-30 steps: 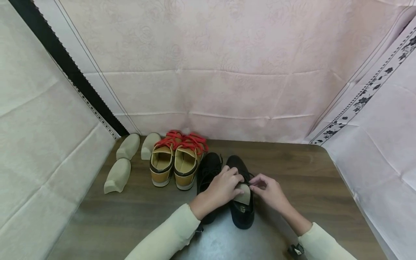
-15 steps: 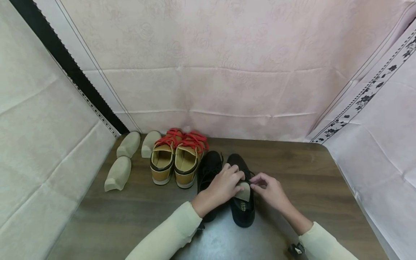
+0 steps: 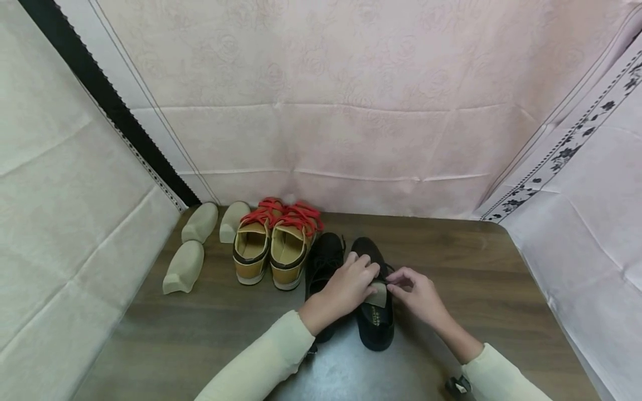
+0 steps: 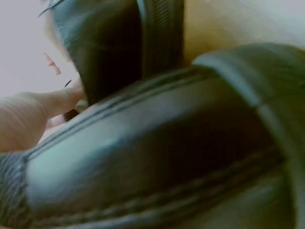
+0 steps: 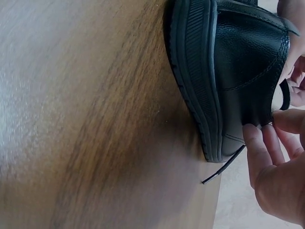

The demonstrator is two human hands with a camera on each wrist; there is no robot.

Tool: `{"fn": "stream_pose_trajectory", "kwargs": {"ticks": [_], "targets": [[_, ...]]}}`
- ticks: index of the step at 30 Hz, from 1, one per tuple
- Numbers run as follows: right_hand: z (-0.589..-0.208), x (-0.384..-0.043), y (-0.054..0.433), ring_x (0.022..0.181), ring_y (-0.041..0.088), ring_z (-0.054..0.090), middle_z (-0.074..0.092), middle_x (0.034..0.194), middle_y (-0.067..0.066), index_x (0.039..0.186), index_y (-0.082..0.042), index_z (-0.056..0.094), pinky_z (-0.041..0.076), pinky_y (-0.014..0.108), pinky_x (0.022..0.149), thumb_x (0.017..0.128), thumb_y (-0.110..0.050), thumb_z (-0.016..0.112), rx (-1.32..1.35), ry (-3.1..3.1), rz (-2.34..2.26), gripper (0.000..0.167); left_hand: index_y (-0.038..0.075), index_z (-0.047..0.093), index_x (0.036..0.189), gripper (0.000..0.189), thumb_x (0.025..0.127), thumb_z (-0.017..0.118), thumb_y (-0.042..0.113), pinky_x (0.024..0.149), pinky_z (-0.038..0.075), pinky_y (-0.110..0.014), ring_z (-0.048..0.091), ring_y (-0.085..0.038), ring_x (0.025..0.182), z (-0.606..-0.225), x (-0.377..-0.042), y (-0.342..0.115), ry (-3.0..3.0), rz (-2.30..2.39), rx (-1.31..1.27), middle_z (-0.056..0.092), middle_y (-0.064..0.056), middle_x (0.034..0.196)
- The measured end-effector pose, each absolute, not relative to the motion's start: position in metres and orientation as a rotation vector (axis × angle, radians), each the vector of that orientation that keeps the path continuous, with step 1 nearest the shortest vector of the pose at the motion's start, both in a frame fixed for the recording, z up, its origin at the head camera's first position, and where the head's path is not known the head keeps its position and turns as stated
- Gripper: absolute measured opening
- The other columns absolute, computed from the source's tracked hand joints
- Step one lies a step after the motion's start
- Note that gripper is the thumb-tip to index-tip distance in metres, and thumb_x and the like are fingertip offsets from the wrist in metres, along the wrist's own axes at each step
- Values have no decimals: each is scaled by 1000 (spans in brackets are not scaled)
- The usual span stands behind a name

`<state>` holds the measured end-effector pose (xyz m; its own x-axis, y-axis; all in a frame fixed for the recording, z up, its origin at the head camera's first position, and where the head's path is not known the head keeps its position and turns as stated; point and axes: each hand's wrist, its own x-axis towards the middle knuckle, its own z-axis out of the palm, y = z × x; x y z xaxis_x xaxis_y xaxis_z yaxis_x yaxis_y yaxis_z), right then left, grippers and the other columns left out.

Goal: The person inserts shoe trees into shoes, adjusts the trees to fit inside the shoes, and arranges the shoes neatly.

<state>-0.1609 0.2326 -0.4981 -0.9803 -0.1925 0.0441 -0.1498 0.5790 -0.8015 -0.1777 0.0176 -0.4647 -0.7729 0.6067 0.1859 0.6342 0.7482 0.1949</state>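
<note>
A black lace-up shoe (image 3: 377,328) lies on the wooden surface in the head view, its toe away from me. Inside its opening sits a cream shoe insert (image 3: 377,296), the front part hidden. My left hand (image 3: 346,284) reaches over the shoe with curled fingers gripping around its tongue, the thumb near the insert; the exact hold is hidden. My right hand (image 3: 416,292) pinches the edge of the shoe's right side at the opening. In the right wrist view, its thumb and fingers hold that black edge, and a loose shoelace (image 5: 224,167) hangs nearby.
Another black shoe (image 3: 323,262) stands just left, under my left forearm. Beyond it are tan shoes (image 3: 287,267) with red laces. Several cream inserts (image 3: 183,267) lie at the far left. Cloth (image 3: 321,145) hangs behind the wooden surface (image 3: 451,256) and along both sides.
The cream insert shows slightly less, sitting deeper toward the toe. More of the insole lettering is visible behind it. Both hands keep nearly the same hold.
</note>
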Motion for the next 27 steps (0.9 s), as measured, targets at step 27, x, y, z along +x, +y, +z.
{"fn": "stream_pose_trajectory", "kwargs": {"ticks": [27], "targets": [[-498, -158, 229, 102, 20, 70, 73, 109, 3, 111, -15, 70, 59, 39, 92, 95, -10, 74, -281, 2773, -1361, 16, 13, 66, 121, 25, 97, 72, 12, 73, 53, -16, 51, -16, 96, -466, -179, 20, -2809, -297, -1066, 64, -3, 115]]}}
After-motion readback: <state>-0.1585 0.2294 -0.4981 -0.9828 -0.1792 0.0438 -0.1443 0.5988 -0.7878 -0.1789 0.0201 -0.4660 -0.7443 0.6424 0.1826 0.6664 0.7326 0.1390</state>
